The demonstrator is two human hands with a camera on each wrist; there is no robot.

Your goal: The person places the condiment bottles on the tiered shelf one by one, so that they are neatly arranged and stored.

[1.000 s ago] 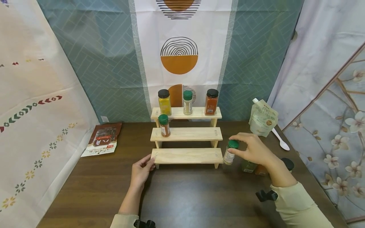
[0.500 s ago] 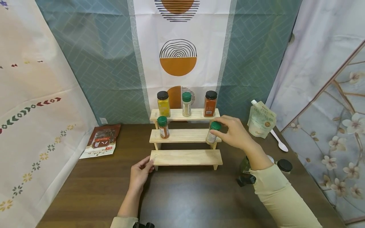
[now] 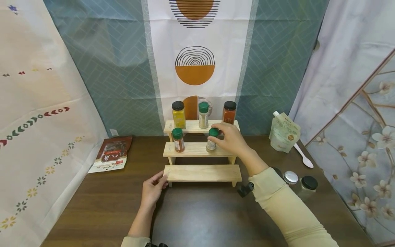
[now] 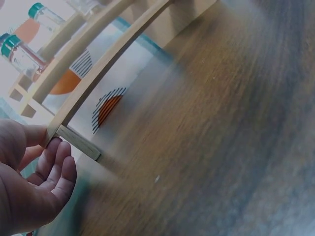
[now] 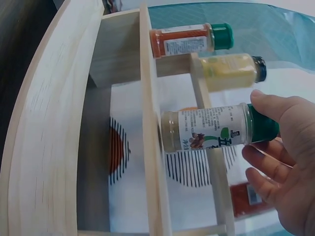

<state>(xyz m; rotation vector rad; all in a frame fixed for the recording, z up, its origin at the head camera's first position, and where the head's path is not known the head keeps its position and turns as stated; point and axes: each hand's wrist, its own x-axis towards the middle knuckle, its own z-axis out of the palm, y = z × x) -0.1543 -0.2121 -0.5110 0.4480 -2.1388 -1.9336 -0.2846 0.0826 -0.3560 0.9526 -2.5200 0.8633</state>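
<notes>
My right hand (image 3: 231, 139) pinches the green cap of a spice jar (image 5: 206, 129) with a white label and pale brown contents. The jar's base is at the middle step of a wooden three-tier rack (image 3: 200, 172). With thumb and fingers my left hand (image 3: 152, 190) grips the left end of the rack's lowest step. A green-capped jar of red spice (image 3: 178, 140) stands at the left of the middle step. On the top step are a yellow jar (image 3: 179, 116), a green-capped pale jar (image 3: 203, 116) and a black-capped red jar (image 3: 229, 113), partly behind my right hand.
Right of the rack, several jars stand partly behind my right sleeve, one with a silver lid (image 3: 290, 177) and one with a black lid (image 3: 309, 183). A spouted pouch (image 3: 284, 133) and white spoon (image 3: 303, 156) lie behind them. A brown packet (image 3: 111, 154) lies at left.
My right hand has carried the green-capped jar leftward from beside the rack to the middle of the middle step. My left hand stays at the lowest step's end.
</notes>
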